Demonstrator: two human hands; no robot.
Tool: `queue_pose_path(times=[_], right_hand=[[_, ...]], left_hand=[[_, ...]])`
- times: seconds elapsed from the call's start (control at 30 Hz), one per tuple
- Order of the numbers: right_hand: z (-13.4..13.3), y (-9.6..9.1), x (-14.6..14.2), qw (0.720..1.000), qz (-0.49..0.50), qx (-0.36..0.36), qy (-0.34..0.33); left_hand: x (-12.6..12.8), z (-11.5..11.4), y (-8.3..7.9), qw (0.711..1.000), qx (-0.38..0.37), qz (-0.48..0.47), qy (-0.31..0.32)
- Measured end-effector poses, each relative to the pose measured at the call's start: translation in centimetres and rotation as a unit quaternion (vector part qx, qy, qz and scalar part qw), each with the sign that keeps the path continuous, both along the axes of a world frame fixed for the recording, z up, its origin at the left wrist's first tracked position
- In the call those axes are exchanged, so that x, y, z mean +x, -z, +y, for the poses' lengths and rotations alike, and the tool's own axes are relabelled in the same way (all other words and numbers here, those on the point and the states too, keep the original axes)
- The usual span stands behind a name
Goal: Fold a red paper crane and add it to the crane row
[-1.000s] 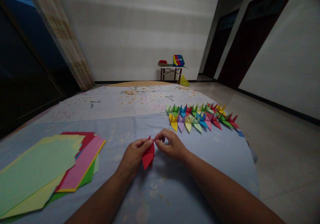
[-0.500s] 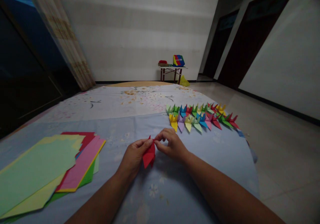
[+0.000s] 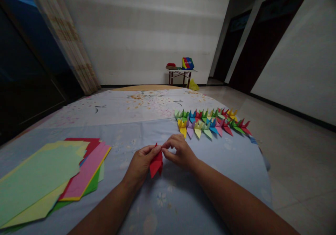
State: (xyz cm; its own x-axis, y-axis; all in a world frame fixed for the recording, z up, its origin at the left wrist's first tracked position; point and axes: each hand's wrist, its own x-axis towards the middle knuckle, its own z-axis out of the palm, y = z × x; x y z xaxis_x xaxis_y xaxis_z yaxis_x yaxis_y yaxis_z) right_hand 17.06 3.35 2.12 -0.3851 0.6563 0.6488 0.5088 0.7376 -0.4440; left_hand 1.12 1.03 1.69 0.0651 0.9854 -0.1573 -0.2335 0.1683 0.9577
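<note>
A red paper crane point(image 3: 156, 164) hangs between my two hands above the blue cloth, its wing pointing down toward me. My left hand point(image 3: 143, 161) pinches it from the left, thumb on top near its upper end. From the right, my right hand point(image 3: 180, 151) has thumb and forefinger closed on a small tip at the crane's upper right; the fingertips hide most of that tip. Beyond my right hand, folded paper cranes point(image 3: 198, 128) in many colours stand in two rows.
Stacked coloured paper sheets point(image 3: 39, 177) lie at the left of the table. A floral tablecloth point(image 3: 118, 105) covers the far part. Against the back wall stands a small table point(image 3: 181, 71) with a multicoloured box point(image 3: 187, 63), and a yellow bag point(image 3: 193, 84) lies beside it.
The red crane has tilted slightly, its lower end a little further down. Both hands keep nearly the same place and grip.
</note>
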Motion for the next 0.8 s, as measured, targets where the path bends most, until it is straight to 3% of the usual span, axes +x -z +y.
queue_pose_path(times=[0.3, 0.8], right_hand=[[-0.15, -0.06, -0.22, 0.999, -0.018, 0.043, 0.010], [-0.03, 0.12, -0.54, 0.995, 0.059, -0.083, 0.015]], left_hand=[[0.10, -0.16, -0.21, 0.999, 0.005, 0.037, 0.004], [0.22, -0.05, -0.13, 0.999, 0.018, 0.049, -0.014]])
